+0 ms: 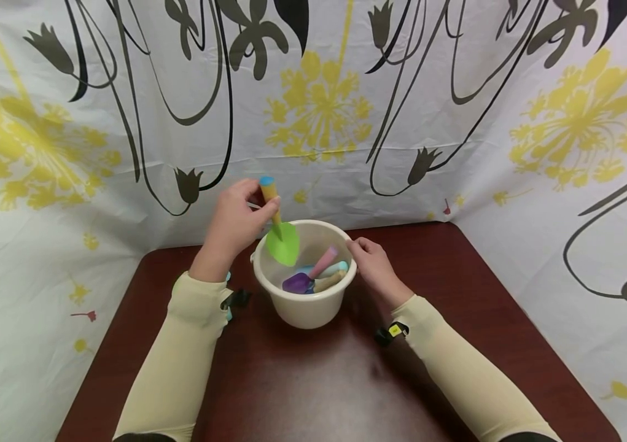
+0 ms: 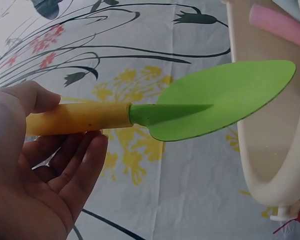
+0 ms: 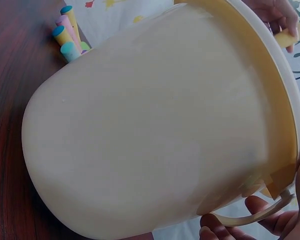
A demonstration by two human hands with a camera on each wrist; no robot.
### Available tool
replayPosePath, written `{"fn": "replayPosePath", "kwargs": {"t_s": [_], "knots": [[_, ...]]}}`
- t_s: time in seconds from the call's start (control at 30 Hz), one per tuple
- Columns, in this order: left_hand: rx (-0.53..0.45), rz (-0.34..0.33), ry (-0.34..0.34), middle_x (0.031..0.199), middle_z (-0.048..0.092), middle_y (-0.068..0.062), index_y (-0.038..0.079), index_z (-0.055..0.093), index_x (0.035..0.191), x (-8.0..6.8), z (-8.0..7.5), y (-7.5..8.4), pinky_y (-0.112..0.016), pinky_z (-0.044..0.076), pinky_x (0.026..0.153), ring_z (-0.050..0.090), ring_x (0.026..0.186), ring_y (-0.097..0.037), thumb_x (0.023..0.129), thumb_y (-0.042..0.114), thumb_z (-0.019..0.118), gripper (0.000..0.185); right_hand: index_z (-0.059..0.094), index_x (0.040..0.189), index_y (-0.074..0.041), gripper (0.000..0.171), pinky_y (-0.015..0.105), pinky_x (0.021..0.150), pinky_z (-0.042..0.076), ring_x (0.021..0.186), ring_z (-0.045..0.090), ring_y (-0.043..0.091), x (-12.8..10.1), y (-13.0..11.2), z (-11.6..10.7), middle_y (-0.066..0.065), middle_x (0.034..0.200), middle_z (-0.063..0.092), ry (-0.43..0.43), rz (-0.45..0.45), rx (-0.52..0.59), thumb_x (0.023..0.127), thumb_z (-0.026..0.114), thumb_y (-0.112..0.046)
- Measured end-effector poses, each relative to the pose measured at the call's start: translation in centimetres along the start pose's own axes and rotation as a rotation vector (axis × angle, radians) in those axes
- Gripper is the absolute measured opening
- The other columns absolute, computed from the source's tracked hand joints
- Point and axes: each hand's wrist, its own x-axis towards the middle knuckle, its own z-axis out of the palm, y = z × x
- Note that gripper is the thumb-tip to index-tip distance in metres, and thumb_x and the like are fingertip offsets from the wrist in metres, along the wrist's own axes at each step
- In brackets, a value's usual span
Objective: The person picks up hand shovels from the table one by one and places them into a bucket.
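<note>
Two forearms in smooth cream sleeves reach across a dark, glossy brown table (image 1: 457,276), and each wrist carries a small black strap-on device. The right hand (image 1: 375,265) rests at the rim of a cream plastic bucket (image 1: 304,307), round with smooth, slightly shiny walls. In the right wrist view its fingers curl around the bucket's thin handle loop at the rim, though only the fingertips show, so the grip is probably light.

The left hand (image 1: 234,224) holds a toy trowel (image 1: 279,230) by its pale yellow wooden handle, thumb on top and fingers curled loosely beneath. The trowel has a flat, matte green, leaf-shaped blade and a blue cap on the handle end. It stands nearly upright over the bucket's left rim, with the blade tip just inside the bucket.

Inside the bucket lie more tools (image 1: 319,275): a purple blade and pink, light-blue and wooden handles, overlapping so that their full shapes are hidden.

Behind, a white cloth backdrop (image 1: 319,110) printed with yellow flowers and black stems encloses the table.
</note>
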Motion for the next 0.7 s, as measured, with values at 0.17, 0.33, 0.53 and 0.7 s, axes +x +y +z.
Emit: {"fn": "replayPosePath", "kwargs": {"t_s": [0.17, 0.33, 0.53, 0.7], "knots": [[0.013, -0.027, -0.061, 0.11, 0.071, -0.01, 0.007, 0.075, 0.108, 0.5, 0.6, -0.3, -0.047, 0.063, 0.086, 0.075, 0.102, -0.028, 0.104, 0.024, 0.076, 0.018, 0.068, 0.103, -0.003, 0.047, 0.031, 0.071, 0.05, 0.077, 0.059, 0.021, 0.1, 0.1, 0.0, 0.005, 0.084, 0.063, -0.002, 0.004, 0.011, 0.113, 0.058, -0.048], [0.032, -0.065, -0.132, 0.107, 0.075, -0.008, 0.009, 0.067, 0.115, 1.0, 1.2, -0.8, -0.047, 0.063, 0.09, 0.075, 0.101, -0.026, 0.104, 0.026, 0.074, 0.021, 0.068, 0.103, -0.003, 0.048, 0.03, 0.07, 0.05, 0.077, 0.058, 0.022, 0.2, 0.2, 0.0, 0.004, 0.081, 0.061, -0.003, 0.009, 0.011, 0.113, 0.058, -0.05], [0.09, -0.065, -0.183, 0.105, 0.074, -0.008, 0.01, 0.064, 0.116, 1.5, 2.1, -1.8, -0.045, 0.061, 0.09, 0.074, 0.099, -0.025, 0.101, 0.022, 0.072, 0.021, 0.068, 0.103, -0.005, 0.048, 0.031, 0.071, 0.05, 0.078, 0.059, 0.022, 0.1, 0.3, 0.0, 0.005, 0.083, 0.062, 0.0, 0.006, 0.002, 0.113, 0.058, -0.051], [0.143, -0.067, -0.239, 0.099, 0.073, -0.007, 0.011, 0.062, 0.115, 1.5, 2.9, -2.6, -0.042, 0.059, 0.081, 0.07, 0.091, -0.025, 0.1, 0.024, 0.071, 0.021, 0.068, 0.103, -0.006, 0.048, 0.03, 0.071, 0.05, 0.078, 0.06, 0.02, 0.1, 0.3, -0.2, 0.005, 0.085, 0.064, -0.002, 0.009, -0.004, 0.112, 0.058, -0.052]]}}
